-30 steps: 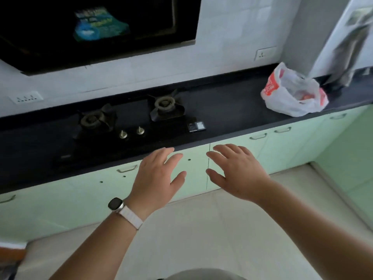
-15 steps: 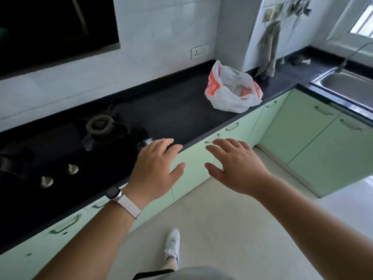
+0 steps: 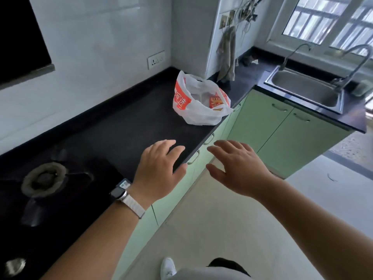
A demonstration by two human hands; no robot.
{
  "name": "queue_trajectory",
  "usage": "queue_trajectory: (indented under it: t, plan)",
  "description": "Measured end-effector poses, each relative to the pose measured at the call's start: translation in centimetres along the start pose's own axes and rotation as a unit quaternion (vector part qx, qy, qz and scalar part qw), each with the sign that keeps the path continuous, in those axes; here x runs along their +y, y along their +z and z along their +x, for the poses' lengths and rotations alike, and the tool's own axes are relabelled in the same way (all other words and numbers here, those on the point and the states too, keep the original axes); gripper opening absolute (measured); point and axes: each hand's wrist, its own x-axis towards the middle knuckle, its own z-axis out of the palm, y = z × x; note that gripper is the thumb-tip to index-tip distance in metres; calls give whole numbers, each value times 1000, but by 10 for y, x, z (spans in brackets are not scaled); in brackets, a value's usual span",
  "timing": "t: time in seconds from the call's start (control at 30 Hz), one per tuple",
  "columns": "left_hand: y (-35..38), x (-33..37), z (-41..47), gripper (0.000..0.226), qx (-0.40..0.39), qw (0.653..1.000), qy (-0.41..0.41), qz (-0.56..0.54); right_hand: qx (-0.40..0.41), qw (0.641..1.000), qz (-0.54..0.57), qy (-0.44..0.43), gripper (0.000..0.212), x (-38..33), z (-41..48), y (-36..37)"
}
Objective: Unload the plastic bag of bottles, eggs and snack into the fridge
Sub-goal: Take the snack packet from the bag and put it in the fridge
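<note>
The view has swung right along the worktop (image 3: 131,122). The bag (image 3: 198,115), a second ago at the far upper right of the frame, now sits upper centre and nearer, at the worktop's front edge with its mouth open. The left hand (image 3: 159,168) and right hand (image 3: 238,166) stay held out, fingers (image 3: 175,148) spread, slack and empty, well short of the bag. The approach looks under way and unloading not yet begun. No fridge is in view.

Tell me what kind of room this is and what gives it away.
A home kitchen, most likely. A gas burner is set into the black countertop, a steel sink sits under the window, and green cabinets run below the counter.
</note>
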Motion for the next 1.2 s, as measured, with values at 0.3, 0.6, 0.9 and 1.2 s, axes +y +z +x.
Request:
queue_trajectory:
  t: [0.3, 0.6, 0.9, 1.2]
  plan:
    - [34, 0, 80, 49, -32, 997, 64, -10, 5, 996, 21, 82, 64, 55, 34, 6]
    - [82, 21, 174, 48, -60, 997, 48, 17, 2, 995, 61, 78, 62, 152, 99, 31]
    - [121, 65, 284, 51, -97, 994, -5, 45, 1, 995, 86, 44, 58, 277, 158, 29]
    - [141, 71, 335, 52, -141, 986, -47, 80, -5, 995, 95, -3, 56, 334, 210, 33]
